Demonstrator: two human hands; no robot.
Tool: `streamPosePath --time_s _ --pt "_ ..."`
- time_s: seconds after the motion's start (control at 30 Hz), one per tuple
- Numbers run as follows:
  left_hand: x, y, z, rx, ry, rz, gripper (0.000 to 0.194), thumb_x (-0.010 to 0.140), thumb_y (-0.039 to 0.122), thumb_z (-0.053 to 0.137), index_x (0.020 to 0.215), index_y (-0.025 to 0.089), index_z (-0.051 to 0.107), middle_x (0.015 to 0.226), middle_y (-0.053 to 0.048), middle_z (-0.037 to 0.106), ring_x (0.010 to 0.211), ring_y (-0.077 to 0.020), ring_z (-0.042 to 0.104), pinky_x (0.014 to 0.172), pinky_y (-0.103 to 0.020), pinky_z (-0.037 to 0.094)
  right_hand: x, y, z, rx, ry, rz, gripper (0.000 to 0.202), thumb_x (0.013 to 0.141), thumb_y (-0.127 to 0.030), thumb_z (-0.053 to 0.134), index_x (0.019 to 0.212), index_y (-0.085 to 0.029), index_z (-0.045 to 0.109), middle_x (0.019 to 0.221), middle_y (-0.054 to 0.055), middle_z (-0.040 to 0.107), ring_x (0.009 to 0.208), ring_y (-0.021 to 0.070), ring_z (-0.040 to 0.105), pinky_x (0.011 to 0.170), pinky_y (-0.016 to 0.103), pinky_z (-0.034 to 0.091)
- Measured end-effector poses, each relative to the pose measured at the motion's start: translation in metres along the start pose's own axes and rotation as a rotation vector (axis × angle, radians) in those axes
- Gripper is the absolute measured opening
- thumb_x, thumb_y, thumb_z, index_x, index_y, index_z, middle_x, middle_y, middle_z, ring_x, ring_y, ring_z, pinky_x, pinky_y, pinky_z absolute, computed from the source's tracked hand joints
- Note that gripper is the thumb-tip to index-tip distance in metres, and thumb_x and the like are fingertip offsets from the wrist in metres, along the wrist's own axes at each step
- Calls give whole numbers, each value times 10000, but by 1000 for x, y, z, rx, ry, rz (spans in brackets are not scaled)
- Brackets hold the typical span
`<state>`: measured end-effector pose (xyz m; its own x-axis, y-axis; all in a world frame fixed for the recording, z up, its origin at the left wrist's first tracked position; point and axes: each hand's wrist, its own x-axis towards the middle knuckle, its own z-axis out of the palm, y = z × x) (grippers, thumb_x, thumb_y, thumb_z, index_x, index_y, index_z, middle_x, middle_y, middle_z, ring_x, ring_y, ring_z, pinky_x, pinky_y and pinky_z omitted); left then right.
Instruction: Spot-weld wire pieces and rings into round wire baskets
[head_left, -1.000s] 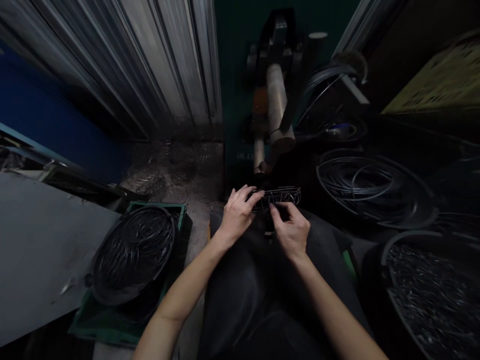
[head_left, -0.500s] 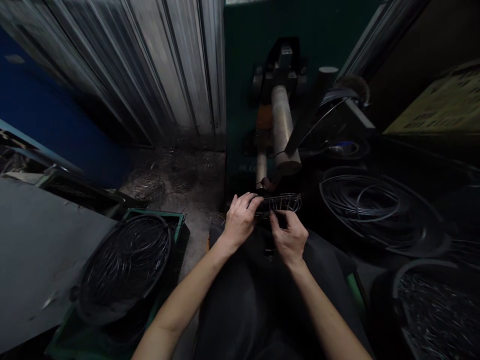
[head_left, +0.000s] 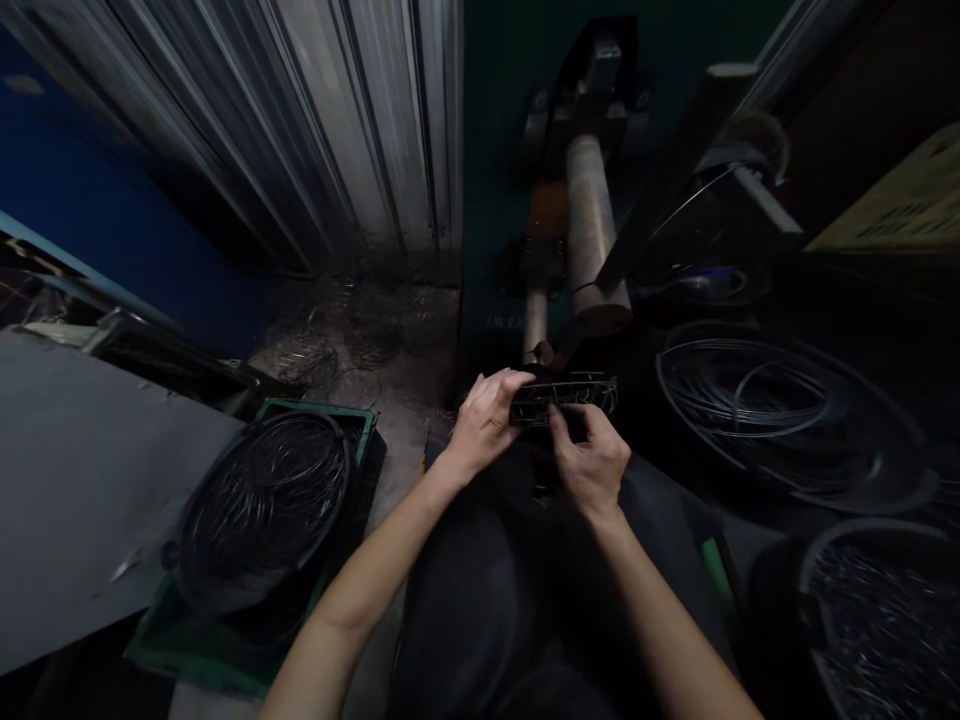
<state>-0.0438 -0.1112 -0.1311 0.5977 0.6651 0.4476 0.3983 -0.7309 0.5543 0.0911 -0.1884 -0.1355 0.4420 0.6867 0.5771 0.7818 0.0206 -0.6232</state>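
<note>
A small round wire frame [head_left: 581,390], like a shallow wire basket, is held between my hands in front of the machine. My left hand [head_left: 487,415] grips its left side, with the fingers over the top rim and the thumb side toward me. At its near side my right hand [head_left: 592,450] is closed, thumb and forefinger pinched at the wire; whether a small separate piece sits in that pinch I cannot make out. Just beyond the frame is the lower metal rod [head_left: 535,325] of the machine, below a thicker steel cylinder [head_left: 592,220].
To the left, a black basin [head_left: 262,500] of wire rings rests on a green crate [head_left: 202,650]. On the right are a wide basin [head_left: 772,420] with coiled wire and a bucket [head_left: 885,620] of small wire pieces. A grey panel [head_left: 97,480] juts in at left.
The view has shifted, so the machine appears higher and further right. The wire frame shows more of its side between my hands, and both hands keep nearly the same hold.
</note>
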Motion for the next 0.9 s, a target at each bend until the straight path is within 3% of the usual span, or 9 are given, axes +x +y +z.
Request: streamPosePath --time_s 0.13,0.3,0.47,0.6,0.67,0.8,0.9 --pt "-10 10 -11 -135 -103 -104 700 698 131 672 1295 263 330 1254 -48 552 1150 -187 561 1012 -395 449 -5 -10 -24 -71 -112 -4 201 886 -333 518 787 -177 597 721 24 623 622 136 574 601 250 435" --pt "-37 27 -19 -234 -226 -218 759 665 180 724 1327 250 359 1272 -39 548 1174 -192 548 991 -326 464 -14 -24 -73 -155 -264 -82 183 902 -308 478 833 -176 584 771 33 620 674 147 581 633 260 438" --pt "-57 27 -9 -242 -343 -132 653 688 146 706 1284 204 448 1250 -73 557 1164 -206 540 1012 -348 439 8 -16 -113 -189 -341 -68 198 888 -364 497 877 -200 608 828 47 632 729 168 579 675 290 443" --pt "-54 20 -7 -405 -418 -100 772 651 258 783 1331 206 422 1292 -102 517 1211 -232 497 1050 -386 401 20 15 -109 -171 -559 -163 191 845 -376 537 856 -204 620 976 66 655 850 221 578 742 354 452" --pt "-50 15 -7 -531 -461 -142 720 691 320 761 1328 209 445 1297 -96 525 1220 -225 498 1050 -371 400 16 28 -99 -193 -666 -213 162 834 -351 550 865 -207 619 1004 65 657 858 221 571 725 346 450" --pt "-47 10 3 -633 -285 -297 320 859 293 576 1157 185 617 1159 -58 645 1103 -171 592 992 -312 444 3 41 -84 -349 -676 -272 139 848 -318 536 889 -205 606 856 56 648 771 201 550 636 300 400" --pt "-48 7 15 -631 -186 -371 232 864 285 560 1029 184 688 1044 -33 702 985 -155 647 924 -287 487 0 43 -81 -470 -650 -347 141 866 -288 503 883 -190 603 780 52 624 716 190 528 591 288 344"
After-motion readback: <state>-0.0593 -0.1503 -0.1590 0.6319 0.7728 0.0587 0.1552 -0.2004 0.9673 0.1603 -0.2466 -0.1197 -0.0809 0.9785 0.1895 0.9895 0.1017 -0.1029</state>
